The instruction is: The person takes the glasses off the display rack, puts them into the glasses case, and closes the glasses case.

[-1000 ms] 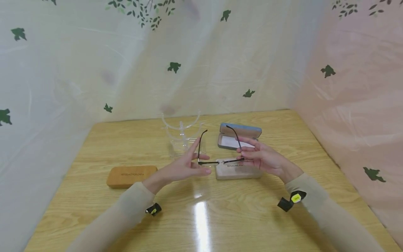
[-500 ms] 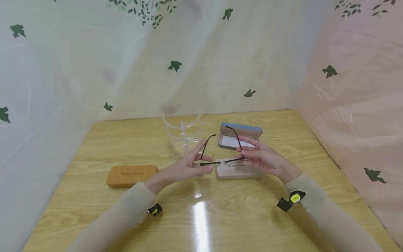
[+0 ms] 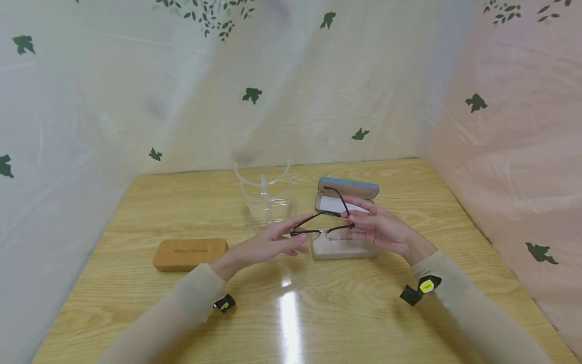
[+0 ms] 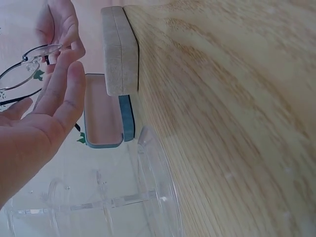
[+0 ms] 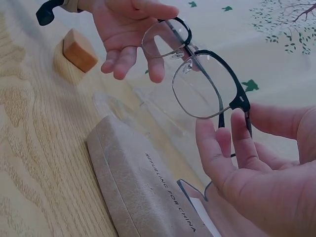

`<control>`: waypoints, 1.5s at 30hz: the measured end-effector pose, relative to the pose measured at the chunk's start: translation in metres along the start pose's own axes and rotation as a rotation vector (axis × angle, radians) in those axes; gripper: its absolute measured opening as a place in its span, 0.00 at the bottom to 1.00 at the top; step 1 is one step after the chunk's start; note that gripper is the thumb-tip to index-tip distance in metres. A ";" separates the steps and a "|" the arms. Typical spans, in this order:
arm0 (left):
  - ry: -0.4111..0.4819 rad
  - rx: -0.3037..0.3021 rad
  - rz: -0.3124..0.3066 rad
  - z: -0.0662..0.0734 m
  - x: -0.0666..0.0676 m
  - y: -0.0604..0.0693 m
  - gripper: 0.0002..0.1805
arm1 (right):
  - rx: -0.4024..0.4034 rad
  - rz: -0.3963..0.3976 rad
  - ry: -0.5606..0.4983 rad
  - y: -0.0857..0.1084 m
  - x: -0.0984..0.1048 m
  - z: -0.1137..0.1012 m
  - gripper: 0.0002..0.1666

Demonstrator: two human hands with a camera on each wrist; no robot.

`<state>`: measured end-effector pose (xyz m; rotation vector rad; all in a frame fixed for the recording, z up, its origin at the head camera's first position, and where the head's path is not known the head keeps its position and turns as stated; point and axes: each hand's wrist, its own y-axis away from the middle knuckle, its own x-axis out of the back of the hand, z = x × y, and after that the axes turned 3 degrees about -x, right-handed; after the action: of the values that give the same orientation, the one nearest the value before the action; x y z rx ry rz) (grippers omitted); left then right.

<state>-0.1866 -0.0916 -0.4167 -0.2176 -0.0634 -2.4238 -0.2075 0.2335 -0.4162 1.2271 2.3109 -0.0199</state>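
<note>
A pair of eyeglasses point(image 3: 323, 231) with dark upper rims, clear lenses and black temples is held above the table. My right hand point(image 3: 382, 227) pinches it at the right hinge, with that temple pointing away from me. At the other end, my left hand point(image 3: 261, 246) touches the frame; its fingers point(image 4: 55, 89) are fairly straight and lie along the left temple, which is angled inward. Below the eyeglasses lies a closed beige glasses case point(image 3: 343, 251) with printed lettering. Behind it a blue glasses case point(image 3: 350, 189) stands with its lid raised and a white cloth or paper inside.
To the left sits a closed orange-brown glasses case point(image 3: 191, 254). A clear plastic eyeglasses stand point(image 3: 263, 194) rises behind my left hand. Patterned cloth hangs around the back and sides of the wooden table point(image 3: 345, 313).
The left temple has swung inward, from pointing away to slanting right toward the other temple, with my left fingers moving along with it. My right hand keeps its pinch and has hardly moved.
</note>
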 end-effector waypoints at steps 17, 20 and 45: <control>0.116 0.025 -0.028 0.002 -0.005 -0.003 0.28 | -0.001 -0.020 0.188 0.001 -0.002 0.002 0.31; 0.136 0.020 -0.028 0.001 -0.004 -0.002 0.28 | 0.002 -0.046 0.173 0.002 0.000 0.002 0.32; 0.320 0.032 -0.041 0.008 -0.002 -0.003 0.28 | 0.063 -0.335 0.126 0.003 0.007 0.008 0.32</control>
<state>-0.1855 -0.0874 -0.4095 0.1882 0.0374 -2.4662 -0.2045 0.2385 -0.4259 0.8783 2.6199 -0.1376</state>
